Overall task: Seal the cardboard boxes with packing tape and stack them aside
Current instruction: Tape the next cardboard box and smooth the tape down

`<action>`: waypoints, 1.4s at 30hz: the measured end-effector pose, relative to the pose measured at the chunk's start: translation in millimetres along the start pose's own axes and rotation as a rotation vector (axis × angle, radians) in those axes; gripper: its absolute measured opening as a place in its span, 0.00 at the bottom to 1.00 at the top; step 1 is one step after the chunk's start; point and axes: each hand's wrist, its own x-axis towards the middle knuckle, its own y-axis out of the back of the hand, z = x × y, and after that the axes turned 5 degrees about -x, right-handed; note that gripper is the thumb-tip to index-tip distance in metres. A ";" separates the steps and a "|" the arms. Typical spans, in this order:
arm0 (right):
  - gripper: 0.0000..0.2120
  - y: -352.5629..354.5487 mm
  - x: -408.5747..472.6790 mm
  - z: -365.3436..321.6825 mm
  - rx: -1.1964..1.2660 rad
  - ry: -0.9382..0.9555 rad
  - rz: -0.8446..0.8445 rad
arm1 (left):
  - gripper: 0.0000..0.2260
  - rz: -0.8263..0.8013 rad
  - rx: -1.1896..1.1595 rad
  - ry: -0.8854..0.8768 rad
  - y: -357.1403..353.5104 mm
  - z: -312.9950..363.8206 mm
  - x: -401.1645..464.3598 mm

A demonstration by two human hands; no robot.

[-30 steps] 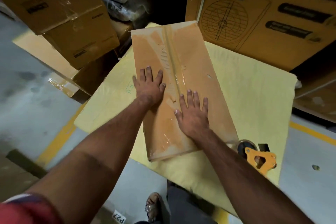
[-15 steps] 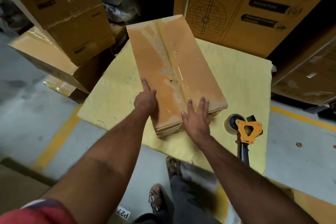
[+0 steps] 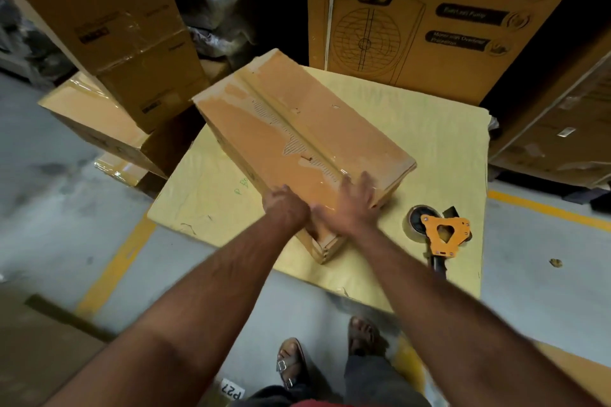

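With tape already along top seam, cardboard box (image 3: 297,139) sits on yellow surface (image 3: 429,129). Left hand (image 3: 286,208) grips near corner, fingers curled over edge; right hand (image 3: 353,205) presses flat, fingers spread. Tape dispenser (image 3: 439,231) idle beside. Stacking remains.

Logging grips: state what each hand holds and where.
Both hands are on the taped cardboard box at its near corner: left hand at the left edge, right hand on top. Exact grip is blurred.

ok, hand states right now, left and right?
Left hand: grips the near left edge of the taped box.
Right hand: open, fingers flat on the box top, blurred.
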 end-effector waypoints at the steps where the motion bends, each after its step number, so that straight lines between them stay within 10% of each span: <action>1: 0.56 -13.9 -13.2 -9.4 -0.090 0.060 -0.010 | 0.38 0.047 0.107 -0.033 5.4 -2.0 0.5; 7: 0.60 -0.3 -2.5 5.6 -0.274 0.194 -0.099 | 0.59 0.179 0.425 -0.374 -4.0 -8.1 48.7; 16: 0.54 100.5 79.3 126.7 -0.716 0.295 -0.126 | 0.41 0.360 0.136 -0.467 0.5 72.8 77.5; 26: 0.52 56.6 73.1 139.2 -0.478 0.105 0.180 | 0.37 0.438 0.020 -0.354 1.0 106.0 77.4; 31: 0.31 -4.9 15.2 181.8 0.125 -0.377 0.507 | 0.38 0.653 0.020 -0.826 -43.6 143.4 53.3; 36: 0.21 -54.2 -3.0 233.1 0.398 -0.907 0.175 | 0.26 0.173 0.034 -0.928 -77.1 206.8 49.7; 42: 0.30 -123.0 5.7 271.5 0.391 -0.712 -0.130 | 0.30 -0.014 0.143 -0.799 -110.1 237.2 69.2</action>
